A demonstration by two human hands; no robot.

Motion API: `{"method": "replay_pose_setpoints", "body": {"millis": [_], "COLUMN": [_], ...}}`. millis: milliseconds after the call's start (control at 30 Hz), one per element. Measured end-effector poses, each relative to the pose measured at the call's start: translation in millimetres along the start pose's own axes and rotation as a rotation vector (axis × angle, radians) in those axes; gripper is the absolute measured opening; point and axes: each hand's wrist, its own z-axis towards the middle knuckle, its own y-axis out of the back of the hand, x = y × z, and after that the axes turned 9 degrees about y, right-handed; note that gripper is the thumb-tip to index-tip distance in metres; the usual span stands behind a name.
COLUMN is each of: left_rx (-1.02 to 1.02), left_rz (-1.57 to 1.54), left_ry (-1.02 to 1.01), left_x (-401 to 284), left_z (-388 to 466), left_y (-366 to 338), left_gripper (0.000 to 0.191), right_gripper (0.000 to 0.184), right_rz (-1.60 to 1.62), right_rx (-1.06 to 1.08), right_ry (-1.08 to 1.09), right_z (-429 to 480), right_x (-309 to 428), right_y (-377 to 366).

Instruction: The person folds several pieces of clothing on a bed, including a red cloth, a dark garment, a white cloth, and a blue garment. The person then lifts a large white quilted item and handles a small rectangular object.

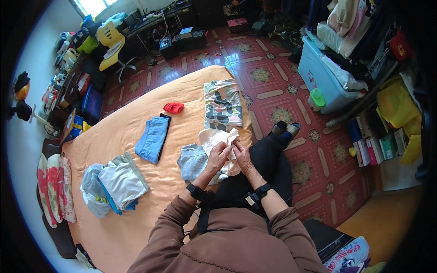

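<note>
Both hands pinch a cream-coloured cloth garment (213, 138) over the bed's edge beside my lap. My left hand (218, 157) grips its near middle, while my right hand (241, 155) holds the fabric at its right side. The garment is crumpled, so its kind is hard to tell. Under and left of it lies a light grey garment (194, 160), partly hidden by my left forearm. Just beyond, a folded patterned cloth (222, 105) in white, pink and dark grey rests near the bed's edge.
On the orange bed sheet (170, 191) lie folded blue shorts (152, 138), a small red cloth (173, 108), a stack of folded clothes (123, 181) and a plastic bag (95, 191). A yellow chair (112, 44) stands beyond. A blue storage box (324, 78) is on the tiled floor at right.
</note>
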Motion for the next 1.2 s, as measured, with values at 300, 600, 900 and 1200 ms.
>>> {"method": "replay_pose_setpoints", "body": {"millis": [300, 600, 900, 1200], "left_rx": [0.023, 0.073, 0.073, 0.048], "left_rz": [-0.125, -0.277, -0.327, -0.267], "left_ry": [0.075, 0.064, 0.052, 0.009], "left_x": [21.5, 20.8, 34.5, 38.0], "left_z": [-3.8, -5.6, -2.6, -1.5], "left_y": [14.0, 5.1, 4.5, 7.9], "left_gripper": [0.012, 0.013, 0.01, 0.008], "right_gripper": [0.038, 0.045, 0.071, 0.063], "right_rz": [0.062, 0.204, -0.031, -0.07], "right_rx": [-0.019, 0.044, 0.25, 0.363], "right_ry": [-0.084, -0.171, -0.054, -0.069], "right_z": [0.5, 1.2, -3.0, -3.0], "right_x": [-4.3, -0.1, 13.3, 35.3], "right_y": [2.5, 3.4, -3.6, -3.9]}}
